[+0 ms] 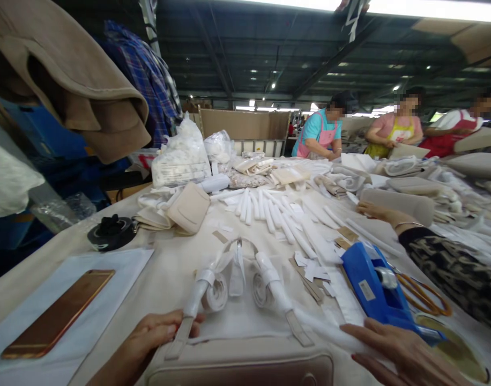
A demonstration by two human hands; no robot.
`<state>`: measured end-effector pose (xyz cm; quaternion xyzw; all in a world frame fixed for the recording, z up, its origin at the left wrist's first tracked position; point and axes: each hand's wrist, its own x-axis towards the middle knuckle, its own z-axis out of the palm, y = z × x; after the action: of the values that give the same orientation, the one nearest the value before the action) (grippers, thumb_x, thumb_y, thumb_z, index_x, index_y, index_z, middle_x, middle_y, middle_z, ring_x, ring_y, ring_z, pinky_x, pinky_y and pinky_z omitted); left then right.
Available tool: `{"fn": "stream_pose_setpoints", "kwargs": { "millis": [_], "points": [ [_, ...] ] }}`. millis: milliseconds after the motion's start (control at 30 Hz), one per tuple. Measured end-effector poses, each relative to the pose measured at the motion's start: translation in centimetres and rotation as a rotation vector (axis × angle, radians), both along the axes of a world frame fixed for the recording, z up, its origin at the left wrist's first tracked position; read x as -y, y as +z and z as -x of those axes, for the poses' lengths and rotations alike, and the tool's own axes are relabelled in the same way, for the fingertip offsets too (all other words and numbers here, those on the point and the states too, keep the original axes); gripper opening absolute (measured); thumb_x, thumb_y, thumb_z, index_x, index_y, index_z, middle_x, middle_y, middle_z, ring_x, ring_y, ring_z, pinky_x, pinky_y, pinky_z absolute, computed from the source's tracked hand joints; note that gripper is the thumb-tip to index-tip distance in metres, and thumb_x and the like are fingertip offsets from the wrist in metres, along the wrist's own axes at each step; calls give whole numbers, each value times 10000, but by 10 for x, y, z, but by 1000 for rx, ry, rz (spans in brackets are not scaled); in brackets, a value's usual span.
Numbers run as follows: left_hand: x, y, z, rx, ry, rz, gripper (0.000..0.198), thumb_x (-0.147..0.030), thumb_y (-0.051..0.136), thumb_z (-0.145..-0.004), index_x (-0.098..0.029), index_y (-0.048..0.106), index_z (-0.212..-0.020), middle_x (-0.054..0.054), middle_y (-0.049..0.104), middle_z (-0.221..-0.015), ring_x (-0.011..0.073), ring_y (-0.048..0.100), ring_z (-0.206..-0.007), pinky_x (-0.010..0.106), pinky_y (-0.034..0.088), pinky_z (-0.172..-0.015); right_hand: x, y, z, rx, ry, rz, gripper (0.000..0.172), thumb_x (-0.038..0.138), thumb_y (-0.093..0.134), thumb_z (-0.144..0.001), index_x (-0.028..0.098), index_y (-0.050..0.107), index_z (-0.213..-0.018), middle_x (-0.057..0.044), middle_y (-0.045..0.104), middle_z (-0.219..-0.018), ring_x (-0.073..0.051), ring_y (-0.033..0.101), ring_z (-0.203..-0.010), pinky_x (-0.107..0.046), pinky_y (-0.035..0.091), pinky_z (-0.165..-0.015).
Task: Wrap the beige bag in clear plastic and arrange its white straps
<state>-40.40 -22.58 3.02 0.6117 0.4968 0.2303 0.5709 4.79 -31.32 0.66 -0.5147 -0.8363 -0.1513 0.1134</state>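
A beige handbag point(241, 348) stands before me at the lower edge, its handle point(272, 276) raised and wrapped in white film, with two rolled white foam strips point(215, 295) inside the loop. At the handle's left base, my left hand point(161, 332) is closed around the wrapped end and its strap tab. To the right of the bag, my right hand point(394, 348) has a white foam tube point(324, 327) between its fingers. That tube runs toward the handle's right base. The bag's lower part is cut off by the frame.
A blue tape dispenser point(374, 289) stands near my right hand. Another person's hand point(376, 210) reaches in from the right. White foam tubes point(265, 209) lie mid-table. A phone point(60, 313) rests on white sheets at left, near a black round object point(112, 233). Several co-workers stand beyond.
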Motion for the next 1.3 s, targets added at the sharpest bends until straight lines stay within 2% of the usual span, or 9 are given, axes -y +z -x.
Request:
{"fn": "stream_pose_setpoints", "kwargs": {
  "millis": [167,267,433,567,733,967,1067,1167,1300],
  "points": [
    [-12,-11,15,93,-92,62,483,-451,397,-686,-173,741,-880,74,666,-1129,305,564,-1080,401,363,-1017,-47,35,45,-42,82,322,209,269,543,-878,303,648,-1055,-3,677,-825,-145,667,-720,-217,517,-625],
    [-17,-8,15,49,-124,46,414,-358,439,-690,-193,741,-920,48,679,-1110,281,560,-1093,369,357,-1021,-52,33,51,-60,26,444,236,129,577,-817,315,656,-938,24,632,-789,-134,624,-685,-223,456,-606],
    [-23,7,-1,-40,-188,186,389,-321,611,-712,-246,676,-1088,-2,671,-1128,231,594,-1015,294,427,-902,-52,25,37,-101,-88,440,326,95,510,-796,337,679,-937,6,642,-794,-150,615,-694,-246,430,-622],
    [-26,6,-4,-15,-174,182,338,-372,638,-720,-224,709,-1015,-17,708,-891,164,597,-813,221,436,-763,-61,30,29,-124,-116,520,431,56,397,-775,343,696,-892,-9,649,-826,-159,606,-735,-277,418,-674],
    [-31,3,-7,-4,-222,190,389,-431,674,-679,-201,721,-989,-4,680,-818,128,545,-740,183,413,-707,-78,33,45,-243,-171,661,379,95,380,-735,240,717,-830,-73,645,-856,-213,587,-824,-361,398,-773],
    [-30,7,-10,-25,-251,126,455,-446,615,-712,-198,680,-1088,13,680,-899,148,535,-750,219,428,-719,-103,12,110,-601,60,909,198,165,501,-665,196,681,-741,-32,606,-923,-176,570,-872,-256,422,-774],
    [-29,0,-5,36,-235,111,459,-431,613,-733,-212,652,-1135,3,668,-987,144,526,-813,208,406,-745,-110,5,118,-702,62,995,84,211,570,-633,164,627,-673,-8,579,-824,-145,532,-755,-218,411,-667],
    [-30,-9,-3,146,-214,139,486,-426,633,-741,-213,618,-1177,-22,641,-873,111,488,-748,190,381,-716,-115,4,121,-775,5,1096,195,331,637,-629,154,555,-628,42,437,-601,-87,380,-569,-192,313,-519],
    [-35,-16,-9,217,-176,231,587,-357,747,-598,-160,621,-1136,-39,578,-758,99,451,-675,198,363,-656,-120,11,132,-824,18,1191,352,468,685,-583,153,546,-658,45,401,-605,-79,327,-571,-191,269,-506]
  ]
}}
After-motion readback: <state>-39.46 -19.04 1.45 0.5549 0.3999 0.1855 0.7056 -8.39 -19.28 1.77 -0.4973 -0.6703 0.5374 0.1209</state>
